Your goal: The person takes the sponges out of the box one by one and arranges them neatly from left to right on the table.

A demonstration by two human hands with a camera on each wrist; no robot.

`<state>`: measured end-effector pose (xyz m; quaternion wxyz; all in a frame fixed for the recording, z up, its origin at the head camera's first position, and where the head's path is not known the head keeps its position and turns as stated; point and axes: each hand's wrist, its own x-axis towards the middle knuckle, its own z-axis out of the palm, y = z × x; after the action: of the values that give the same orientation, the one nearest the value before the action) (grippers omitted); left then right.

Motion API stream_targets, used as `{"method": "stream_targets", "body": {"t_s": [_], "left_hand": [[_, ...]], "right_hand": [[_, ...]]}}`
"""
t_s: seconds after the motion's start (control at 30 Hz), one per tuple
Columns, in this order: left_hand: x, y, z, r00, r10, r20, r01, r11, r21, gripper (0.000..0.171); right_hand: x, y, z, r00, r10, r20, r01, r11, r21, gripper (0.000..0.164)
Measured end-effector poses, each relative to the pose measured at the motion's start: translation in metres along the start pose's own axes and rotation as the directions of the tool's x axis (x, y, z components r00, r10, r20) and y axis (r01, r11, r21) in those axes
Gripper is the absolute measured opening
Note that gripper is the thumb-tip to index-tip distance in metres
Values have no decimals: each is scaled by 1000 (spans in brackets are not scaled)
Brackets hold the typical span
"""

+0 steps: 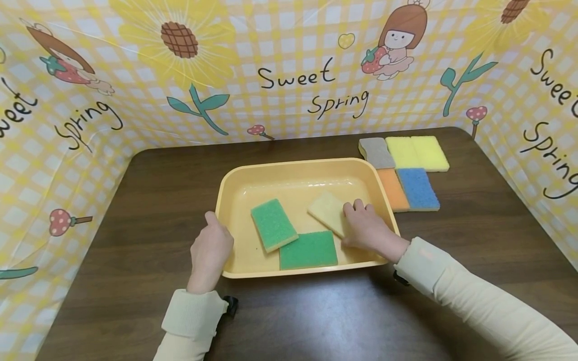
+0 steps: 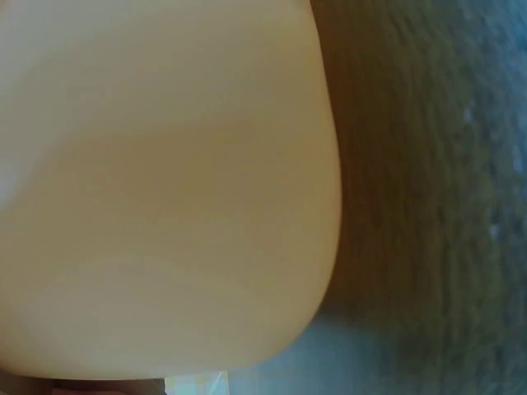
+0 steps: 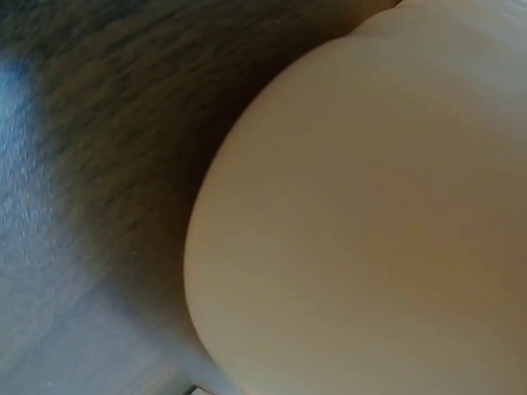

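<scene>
A pale yellow plastic tray (image 1: 293,167) sits in the middle of the table. My left hand (image 1: 211,250) grips its left rim, with the fingers partly hidden. Inside the tray, at the right, my right hand (image 1: 368,225) holds the right end of a pale yellow sponge (image 1: 326,210); its fingers curl over it and the hand hides that end. Two green-topped sponges lie to the left: a tilted green sponge (image 1: 272,223) rests partly on the corner of a lower green sponge (image 1: 311,250). Blurred close-up surfaces fill most of both wrist views.
Beyond the tray's right side lie a grey sponge (image 1: 378,153), yellow sponges (image 1: 417,152), an orange sponge (image 1: 394,188) and a blue sponge (image 1: 417,188). Everything stands on a dark wooden table (image 1: 149,210). A yellow checked cloth (image 1: 298,50) surrounds its back and sides.
</scene>
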<state>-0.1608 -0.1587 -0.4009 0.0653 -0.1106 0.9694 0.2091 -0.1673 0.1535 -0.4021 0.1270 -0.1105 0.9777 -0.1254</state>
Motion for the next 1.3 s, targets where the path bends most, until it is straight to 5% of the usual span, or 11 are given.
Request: {"method": "stream_targets", "body": {"t_s": [0.37,0.77,0.93,1.3], "left_hand": [[0,0,0,1000,-8,14,8,1000,-2,25],[-1,-2,1,1000,-3,-4,3,1000,-8,28],[0,-2,2,1000,0,-3,0,1000,-9,28],[0,-1,1,1000,-2,5,2,1000,-1,28]], "right_hand": [[0,3,-2,1000,-2,-11,2,1000,-26,55],[-3,6,-15,999,-12,-41,14,999,49,36],[-4,7,-14,991,-29,-129,32,999,21,26],[-5,11,-9,933,-61,-354,54,998,-30,14]]}}
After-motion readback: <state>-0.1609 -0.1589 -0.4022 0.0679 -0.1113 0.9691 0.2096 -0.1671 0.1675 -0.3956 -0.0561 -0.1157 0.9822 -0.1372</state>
